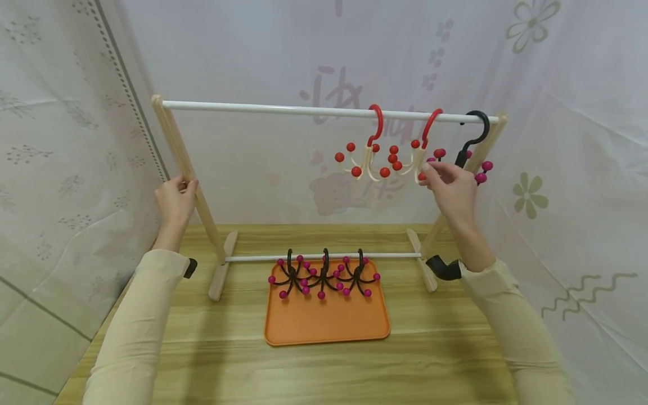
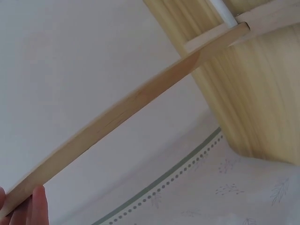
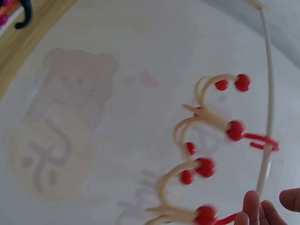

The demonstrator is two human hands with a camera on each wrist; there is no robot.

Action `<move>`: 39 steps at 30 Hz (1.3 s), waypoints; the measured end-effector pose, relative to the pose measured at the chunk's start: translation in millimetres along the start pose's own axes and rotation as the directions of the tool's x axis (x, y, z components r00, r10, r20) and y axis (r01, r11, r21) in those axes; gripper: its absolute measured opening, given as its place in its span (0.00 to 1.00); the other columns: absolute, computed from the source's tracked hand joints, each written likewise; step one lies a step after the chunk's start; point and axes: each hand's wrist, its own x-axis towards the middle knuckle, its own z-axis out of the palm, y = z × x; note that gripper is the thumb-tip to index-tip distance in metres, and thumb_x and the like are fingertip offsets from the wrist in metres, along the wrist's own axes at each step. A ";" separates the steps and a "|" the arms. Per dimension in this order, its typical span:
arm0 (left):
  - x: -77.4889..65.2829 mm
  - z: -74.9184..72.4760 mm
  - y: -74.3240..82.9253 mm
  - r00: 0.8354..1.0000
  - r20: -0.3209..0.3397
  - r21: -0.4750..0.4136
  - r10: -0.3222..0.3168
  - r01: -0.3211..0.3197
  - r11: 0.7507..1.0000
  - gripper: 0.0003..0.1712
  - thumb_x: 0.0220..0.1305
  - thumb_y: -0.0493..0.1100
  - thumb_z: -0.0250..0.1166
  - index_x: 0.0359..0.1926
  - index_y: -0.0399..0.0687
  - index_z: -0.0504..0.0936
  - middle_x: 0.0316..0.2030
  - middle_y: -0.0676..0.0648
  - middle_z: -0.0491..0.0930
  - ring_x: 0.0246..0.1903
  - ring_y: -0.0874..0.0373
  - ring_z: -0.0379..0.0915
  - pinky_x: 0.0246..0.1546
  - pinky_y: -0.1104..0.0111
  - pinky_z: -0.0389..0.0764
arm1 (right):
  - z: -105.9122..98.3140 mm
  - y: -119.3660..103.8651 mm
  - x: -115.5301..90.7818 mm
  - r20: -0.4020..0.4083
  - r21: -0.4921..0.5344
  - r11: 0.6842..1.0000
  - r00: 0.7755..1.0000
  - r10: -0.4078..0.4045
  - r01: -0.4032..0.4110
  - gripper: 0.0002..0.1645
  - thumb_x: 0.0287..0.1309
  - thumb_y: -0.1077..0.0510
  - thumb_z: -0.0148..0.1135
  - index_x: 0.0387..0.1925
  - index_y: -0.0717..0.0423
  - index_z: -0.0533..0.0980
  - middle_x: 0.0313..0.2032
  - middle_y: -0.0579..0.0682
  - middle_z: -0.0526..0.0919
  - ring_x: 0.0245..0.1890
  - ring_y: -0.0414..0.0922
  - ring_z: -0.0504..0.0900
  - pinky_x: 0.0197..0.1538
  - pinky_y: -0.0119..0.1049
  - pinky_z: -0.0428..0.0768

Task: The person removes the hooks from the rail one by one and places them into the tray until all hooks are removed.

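Observation:
My left hand (image 1: 175, 199) grips the left wooden post (image 1: 202, 208) of a hanging rack; the left wrist view shows fingers curled at the post. My right hand (image 1: 455, 188) is at the second cream multi-arm hook hanger (image 1: 418, 160), fingertips right by its stem and one red ball. In the right wrist view a gap shows between thumb and fingers (image 3: 251, 206). This hanger's red hook loops over the white top rod (image 1: 283, 110). Left of it hangs a matching cream hanger (image 1: 368, 160). A black hanger (image 1: 476, 135) with magenta balls hangs at the right end, partly hidden by my hand.
On the wooden table (image 1: 324, 377) lies an orange tray (image 1: 324, 326) holding three black hangers (image 1: 324, 275) with magenta balls. A lower white bar (image 1: 253, 259) joins the rack's wooden feet (image 1: 219, 281). Patterned curtains (image 1: 572, 197) surround the table at the back and sides.

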 end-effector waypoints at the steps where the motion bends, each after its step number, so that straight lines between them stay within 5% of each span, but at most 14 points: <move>1: 0.0 0.1 0.4 1.000 -0.006 -0.002 0.001 -0.001 1.000 0.17 0.64 0.43 0.52 0.35 0.31 0.77 0.39 0.32 0.77 0.39 0.42 0.74 0.39 0.55 0.74 | 3.5 -5.5 2.9 0.006 -0.014 1.000 1.000 -0.019 0.019 0.22 0.54 0.47 0.58 0.42 0.60 0.78 0.31 0.55 0.81 0.28 0.41 0.79 0.33 0.28 0.74; 8: -0.8 -0.3 2.1 1.000 -0.004 0.003 0.008 -0.008 1.000 0.18 0.64 0.44 0.51 0.36 0.30 0.77 0.38 0.32 0.77 0.39 0.42 0.74 0.39 0.55 0.74 | 29.1 -30.5 24.8 0.152 -0.016 1.000 0.988 0.017 -0.014 0.23 0.54 0.47 0.58 0.47 0.57 0.76 0.38 0.51 0.80 0.36 0.43 0.78 0.37 0.32 0.75; 15: -1.9 -0.3 2.6 1.000 0.012 -0.002 0.016 -0.016 1.000 0.18 0.64 0.45 0.51 0.36 0.30 0.77 0.39 0.31 0.76 0.40 0.42 0.74 0.39 0.54 0.74 | 47.9 -41.6 40.5 0.220 0.056 0.993 0.971 0.092 -0.107 0.26 0.52 0.48 0.60 0.50 0.57 0.74 0.43 0.53 0.79 0.32 0.41 0.80 0.36 0.32 0.77; 29: -2.7 -0.5 0.1 1.000 0.012 0.000 0.012 -0.012 1.000 0.18 0.65 0.45 0.50 0.34 0.31 0.77 0.38 0.32 0.77 0.38 0.42 0.75 0.38 0.55 0.75 | 63.1 -50.2 57.9 0.209 0.118 0.980 0.969 0.134 -0.161 0.24 0.53 0.50 0.60 0.49 0.59 0.74 0.41 0.54 0.79 0.40 0.47 0.78 0.44 0.32 0.74; 39: -1.4 0.4 -0.2 1.000 0.002 0.003 0.017 -0.017 1.000 0.18 0.64 0.44 0.51 0.34 0.31 0.77 0.38 0.32 0.77 0.38 0.43 0.75 0.39 0.56 0.75 | 64.2 -55.8 54.9 0.188 0.232 0.971 0.982 0.021 -0.065 0.21 0.51 0.51 0.62 0.44 0.60 0.76 0.36 0.53 0.80 0.37 0.47 0.79 0.42 0.31 0.75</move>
